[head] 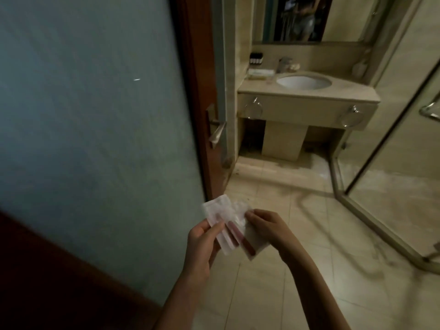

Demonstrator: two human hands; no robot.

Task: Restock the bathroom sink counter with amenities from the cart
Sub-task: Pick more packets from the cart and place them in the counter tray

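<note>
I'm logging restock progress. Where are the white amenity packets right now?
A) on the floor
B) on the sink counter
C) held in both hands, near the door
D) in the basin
C: the left hand and right hand both grip the white packets, well short of the sink counter.

Single view, head-worn, wide-angle. The person stands in the bathroom doorway; the camera faces forward into the room and tilts down. Left hand (202,239), right hand (264,225) and the sachets (226,217) they hold sit close under the lens, lower centre. The frosted door (95,115) fills the left, very near. The sink counter (257,88) lies well ahead, with tiled floor (273,289) between.
</note>
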